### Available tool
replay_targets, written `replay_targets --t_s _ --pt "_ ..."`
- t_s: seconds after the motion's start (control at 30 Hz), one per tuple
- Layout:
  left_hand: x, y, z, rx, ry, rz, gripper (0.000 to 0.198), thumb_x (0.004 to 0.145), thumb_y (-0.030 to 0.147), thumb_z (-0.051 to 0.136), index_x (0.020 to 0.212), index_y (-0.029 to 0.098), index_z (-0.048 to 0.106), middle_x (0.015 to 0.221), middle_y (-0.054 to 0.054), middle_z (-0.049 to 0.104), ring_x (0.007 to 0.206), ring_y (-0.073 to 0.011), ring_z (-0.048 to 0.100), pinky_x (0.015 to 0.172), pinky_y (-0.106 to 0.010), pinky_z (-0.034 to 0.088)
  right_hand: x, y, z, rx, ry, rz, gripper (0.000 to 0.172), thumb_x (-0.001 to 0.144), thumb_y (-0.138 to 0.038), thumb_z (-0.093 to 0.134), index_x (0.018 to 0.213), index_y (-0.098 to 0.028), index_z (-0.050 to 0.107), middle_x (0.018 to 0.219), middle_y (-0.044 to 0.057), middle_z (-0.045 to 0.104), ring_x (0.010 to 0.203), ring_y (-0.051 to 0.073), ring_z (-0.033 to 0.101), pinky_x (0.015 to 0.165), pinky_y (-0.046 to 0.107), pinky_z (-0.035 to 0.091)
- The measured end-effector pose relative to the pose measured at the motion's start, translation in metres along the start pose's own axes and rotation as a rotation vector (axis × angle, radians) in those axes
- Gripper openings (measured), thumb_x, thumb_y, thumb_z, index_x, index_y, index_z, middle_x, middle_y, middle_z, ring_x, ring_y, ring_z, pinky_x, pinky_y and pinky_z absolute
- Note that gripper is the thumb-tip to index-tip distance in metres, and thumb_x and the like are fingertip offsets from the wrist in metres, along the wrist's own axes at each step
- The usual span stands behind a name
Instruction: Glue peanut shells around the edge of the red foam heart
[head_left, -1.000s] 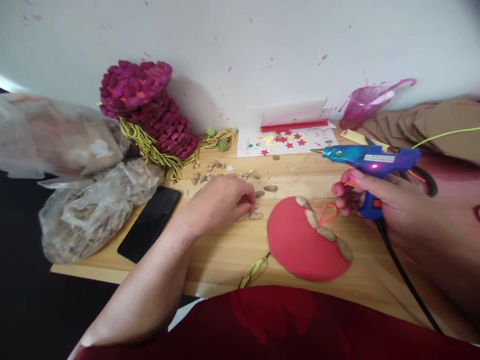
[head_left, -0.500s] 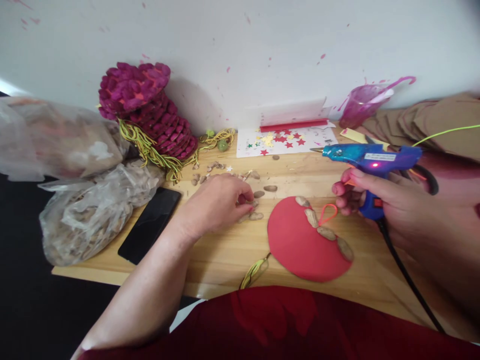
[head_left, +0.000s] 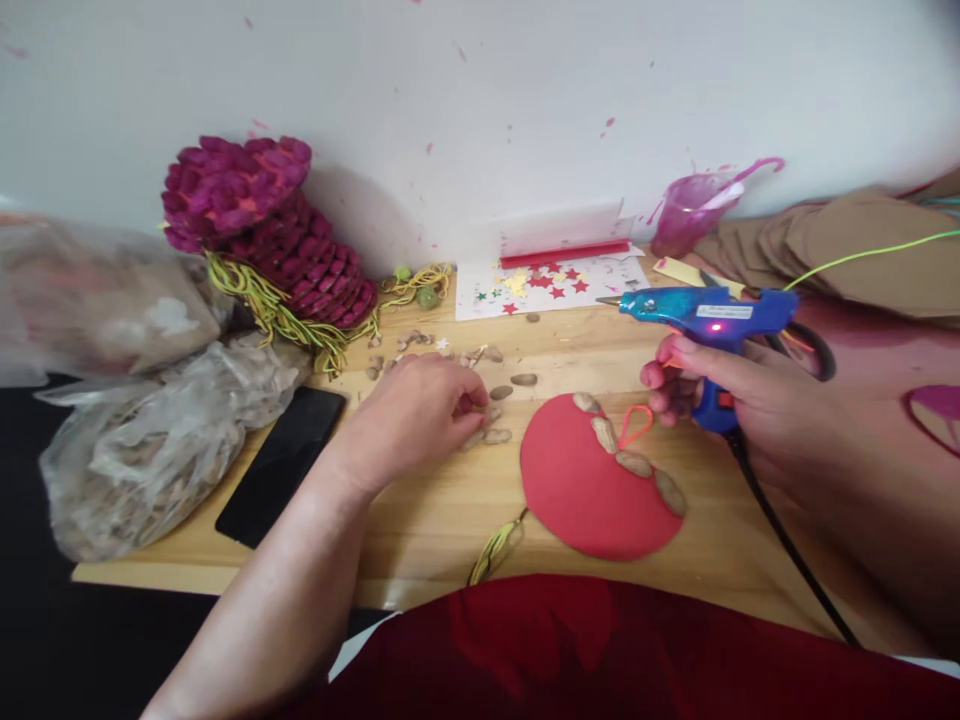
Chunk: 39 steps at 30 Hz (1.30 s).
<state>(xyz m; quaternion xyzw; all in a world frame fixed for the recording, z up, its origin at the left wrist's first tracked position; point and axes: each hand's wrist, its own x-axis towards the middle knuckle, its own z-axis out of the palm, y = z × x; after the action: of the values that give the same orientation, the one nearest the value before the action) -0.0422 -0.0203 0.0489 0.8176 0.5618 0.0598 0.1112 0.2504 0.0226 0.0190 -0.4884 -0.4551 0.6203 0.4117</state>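
My right hand (head_left: 724,385) is wrapped around the handle of a blue hot glue gun (head_left: 709,310) with a red light lit; its metal nozzle points left. Below and left of it lies a red disc (head_left: 585,480) with several peanuts (head_left: 634,464) in a row along its upper right edge. An orange cord loop (head_left: 637,422) sticks out there, and a yellow-green tassel (head_left: 495,548) extends from the lower left. My left hand (head_left: 424,405) is low over loose peanuts (head_left: 497,437), thumb and fingers curled together; what is between the fingertips is hidden.
A purple-red peanut-covered ornament (head_left: 247,215) with yellow tassels leans at the back left. Plastic bags (head_left: 165,440) and a black phone (head_left: 281,465) lie left. Star cutouts rest on white paper (head_left: 480,305) at the back. A pink cup (head_left: 686,215) and brown discs (head_left: 847,240) stand right.
The whole view has shifted slightly, so things appear a little further left. My left hand stays low over the loose peanuts, and my right hand still holds the glue gun.
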Motion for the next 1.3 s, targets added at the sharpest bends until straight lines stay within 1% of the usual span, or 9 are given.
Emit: replay_targets --t_s 0.2,0.37,0.5,0.73,0.9,1.0,1.1,1.2,1.3 --pt "-0.002 -0.006 -0.006 0.035 0.088 -0.081 0.023 0.092 0.027 0.060 0.078 0.020 0.076 0.075 -0.004 0.073 0.073 -0.0195 0.064 0.068 -0.031 0.043 0.002 0.002 -0.001 -0.036 0.040 0.003 0.024 0.077 -0.041 0.079 0.076 -0.021 0.067 0.071 0.001 0.070 0.054 0.015 0.065 0.048 0.024 0.055" --pt "-0.002 -0.003 -0.003 0.018 -0.009 0.003 0.016 0.089 0.020 0.061 0.087 0.023 0.077 0.085 -0.004 0.075 0.086 -0.0216 0.067 0.079 -0.032 0.047 0.003 0.002 0.000 -0.050 0.042 0.003 0.024 0.076 -0.042 0.080 0.076 -0.022 0.066 0.071 0.001 0.069 0.054 0.015 0.065 0.046 0.024 0.054" --pt "0.000 0.003 0.002 0.034 -0.053 -0.019 0.010 0.084 0.022 0.068 0.086 0.024 0.077 0.082 -0.003 0.075 0.083 -0.0225 0.065 0.077 -0.034 0.047 0.002 0.002 0.000 -0.051 0.049 0.003 0.022 0.078 -0.040 0.079 0.078 -0.022 0.067 0.072 0.002 0.070 0.054 0.015 0.065 0.048 0.025 0.054" --pt "0.001 0.013 0.005 0.073 -0.039 -0.043 0.009 0.084 0.021 0.066 0.083 0.022 0.074 0.081 -0.004 0.074 0.082 -0.0232 0.064 0.075 -0.036 0.047 0.002 0.000 0.002 -0.045 0.035 0.004 0.024 0.077 -0.040 0.079 0.075 -0.021 0.065 0.070 0.001 0.069 0.053 0.014 0.064 0.047 0.024 0.053" --pt "0.001 0.014 0.006 0.086 -0.027 -0.017 0.011 0.085 0.018 0.063 0.084 0.020 0.074 0.082 -0.005 0.074 0.085 -0.0239 0.065 0.079 -0.037 0.048 0.000 0.001 0.002 -0.028 0.000 0.029 0.026 0.078 -0.043 0.079 0.078 -0.021 0.064 0.072 0.001 0.070 0.054 0.014 0.064 0.048 0.023 0.052" --pt "0.001 0.014 0.007 0.037 -0.013 -0.018 0.010 0.085 0.018 0.064 0.083 0.020 0.074 0.081 -0.004 0.074 0.081 -0.0222 0.065 0.076 -0.035 0.048 -0.001 0.000 0.002 -0.017 -0.008 0.026 0.029 0.075 -0.044 0.081 0.079 -0.021 0.063 0.071 0.000 0.070 0.054 0.014 0.064 0.046 0.023 0.051" --pt "0.002 0.017 0.009 -0.097 0.037 -0.027 0.008 0.082 0.019 0.067 0.086 0.021 0.074 0.081 -0.002 0.074 0.078 -0.0195 0.066 0.073 -0.032 0.049 -0.002 -0.001 0.004 -0.004 -0.017 0.022 0.031 0.073 -0.045 0.082 0.078 -0.021 0.063 0.070 0.000 0.069 0.053 0.013 0.063 0.047 0.022 0.052" --pt "0.004 0.026 0.014 -0.215 0.069 -0.022 0.008 0.081 0.019 0.068 0.087 0.021 0.074 0.082 -0.001 0.075 0.076 -0.0171 0.068 0.072 -0.030 0.049 -0.002 -0.001 0.005 0.021 -0.047 0.040 0.031 0.074 -0.045 0.081 0.077 -0.020 0.063 0.070 -0.001 0.069 0.053 0.012 0.063 0.048 0.022 0.052" --pt "0.007 0.036 0.018 -0.225 0.078 -0.032 0.005 0.082 0.023 0.070 0.086 0.021 0.073 0.080 -0.001 0.075 0.075 -0.0170 0.068 0.071 -0.030 0.049 -0.002 0.002 0.005 0.042 -0.058 0.060 0.032 0.074 -0.045 0.082 0.079 -0.021 0.062 0.069 -0.001 0.068 0.053 0.012 0.063 0.046 0.021 0.050"
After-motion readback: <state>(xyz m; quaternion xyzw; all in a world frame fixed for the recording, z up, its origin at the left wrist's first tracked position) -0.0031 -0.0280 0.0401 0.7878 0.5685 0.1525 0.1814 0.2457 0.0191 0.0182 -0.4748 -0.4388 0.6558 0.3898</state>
